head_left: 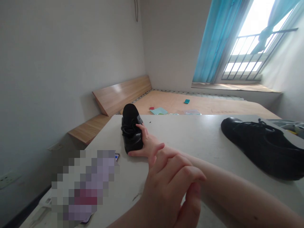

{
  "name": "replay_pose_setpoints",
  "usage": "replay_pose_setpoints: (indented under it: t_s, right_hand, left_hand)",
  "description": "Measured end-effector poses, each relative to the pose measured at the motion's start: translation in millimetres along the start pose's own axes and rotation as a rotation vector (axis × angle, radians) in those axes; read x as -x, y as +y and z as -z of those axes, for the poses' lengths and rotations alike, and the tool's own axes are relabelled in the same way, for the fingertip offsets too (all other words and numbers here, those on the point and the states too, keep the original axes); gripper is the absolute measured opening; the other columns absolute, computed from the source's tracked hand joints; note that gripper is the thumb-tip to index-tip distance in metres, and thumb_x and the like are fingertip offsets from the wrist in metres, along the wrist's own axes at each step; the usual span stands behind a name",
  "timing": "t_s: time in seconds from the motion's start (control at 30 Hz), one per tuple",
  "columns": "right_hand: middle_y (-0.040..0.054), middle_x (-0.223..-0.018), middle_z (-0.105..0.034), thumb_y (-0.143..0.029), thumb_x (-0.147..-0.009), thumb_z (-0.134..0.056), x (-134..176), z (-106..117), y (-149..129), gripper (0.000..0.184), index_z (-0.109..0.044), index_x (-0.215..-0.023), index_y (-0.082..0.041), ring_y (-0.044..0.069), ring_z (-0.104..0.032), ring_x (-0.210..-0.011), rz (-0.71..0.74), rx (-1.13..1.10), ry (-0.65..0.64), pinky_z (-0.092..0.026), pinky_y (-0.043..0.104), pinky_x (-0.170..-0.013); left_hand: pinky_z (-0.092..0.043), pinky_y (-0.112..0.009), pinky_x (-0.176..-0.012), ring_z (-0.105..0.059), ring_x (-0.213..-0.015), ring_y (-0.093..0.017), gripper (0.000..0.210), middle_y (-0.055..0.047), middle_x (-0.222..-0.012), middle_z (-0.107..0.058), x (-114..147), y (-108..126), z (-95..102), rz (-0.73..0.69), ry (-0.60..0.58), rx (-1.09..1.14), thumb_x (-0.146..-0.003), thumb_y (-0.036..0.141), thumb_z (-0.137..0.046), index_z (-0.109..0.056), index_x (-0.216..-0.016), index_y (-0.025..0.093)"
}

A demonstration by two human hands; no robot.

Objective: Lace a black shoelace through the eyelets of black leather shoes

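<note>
A black lace-up shoe (131,139) rests on the white table toward its far left edge. Its glossy end faces me, with the laces and a raised matte black part beyond. My right hand (147,144) reaches across from the right and grips this shoe's right side, thumb at the near end and fingers by the laces. In front of that forearm, my left hand (169,180) hovers with loosely bent fingers, its thumb close under the index finger; no object shows in it. A second black lace-up shoe (261,147) lies sideways at the table's right.
A blurred-out, phone-like item (95,183) lies on the left of the white table (190,133). Beyond the table is a bed (213,103) with a teal item (186,101) and a wooden headboard (123,93). Blue curtains (213,44) hang by a barred window.
</note>
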State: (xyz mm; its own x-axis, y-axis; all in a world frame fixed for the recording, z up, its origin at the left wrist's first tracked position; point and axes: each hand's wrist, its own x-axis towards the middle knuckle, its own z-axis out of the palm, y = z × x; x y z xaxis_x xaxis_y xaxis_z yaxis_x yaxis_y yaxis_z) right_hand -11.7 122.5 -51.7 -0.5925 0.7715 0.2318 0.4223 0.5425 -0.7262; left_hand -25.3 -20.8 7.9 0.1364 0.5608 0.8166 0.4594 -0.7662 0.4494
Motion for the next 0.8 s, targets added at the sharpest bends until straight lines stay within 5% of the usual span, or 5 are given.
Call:
replay_pose_setpoints:
  t_s: [0.13, 0.43, 0.7, 0.8]
  right_hand:
    - [0.0175, -0.162, -0.006, -0.068, -0.057, -0.077, -42.1, -27.9, -14.1, 0.123, -0.014, -0.154, -0.027, 0.038, -0.029, -0.143, 0.004, 0.007, -0.027, -0.034, 0.051, -0.111]
    - [0.0221, -0.161, 0.007, -0.073, -0.056, -0.074, -95.5, -83.1, -35.7, 0.125, -0.01, -0.154, -0.031, 0.046, -0.028, -0.14, -0.055, -0.005, 0.013, -0.029, 0.057, -0.11]
    - [0.0237, -0.159, 0.016, -0.075, -0.057, -0.074, -84.5, -79.7, -38.8, 0.141, 0.013, -0.155, -0.022, 0.043, -0.002, -0.147, -0.001, -0.056, -0.043, -0.013, 0.058, -0.117]
    - [0.0223, -0.16, 0.012, -0.078, -0.066, -0.065, -60.6, -64.4, -35.1, 0.132, 0.011, -0.155, -0.017, 0.041, -0.003, -0.148, 0.018, -0.115, -0.1, -0.014, 0.058, -0.117]
  left_hand:
    - [-0.025, -0.043, -0.108, -0.057, -0.087, -0.018, 0.017, 0.002, -0.078, -0.065, 0.9, -0.6, -1.1, 0.035, 0.003, -0.008, -0.082, 0.013, -0.049, -0.062, -0.085, 0.023]
    - [-0.024, -0.042, -0.108, -0.057, -0.088, -0.017, 0.02, 0.002, -0.081, -0.065, -2.1, -3.8, -0.3, 0.074, -0.04, -0.004, -0.081, 0.011, -0.048, -0.062, -0.089, 0.023]
    - [-0.024, -0.044, -0.108, -0.057, -0.09, -0.019, 0.021, 0.001, -0.085, -0.067, -1.7, -11.7, 1.0, 0.079, -0.072, -0.057, -0.083, 0.012, -0.046, -0.061, -0.094, 0.023]
    - [-0.023, -0.046, -0.108, -0.056, -0.09, -0.02, 0.021, 0.0, -0.085, -0.066, -0.5, -12.4, 0.1, 0.096, -0.102, -0.063, -0.083, 0.012, -0.046, -0.061, -0.094, 0.022]
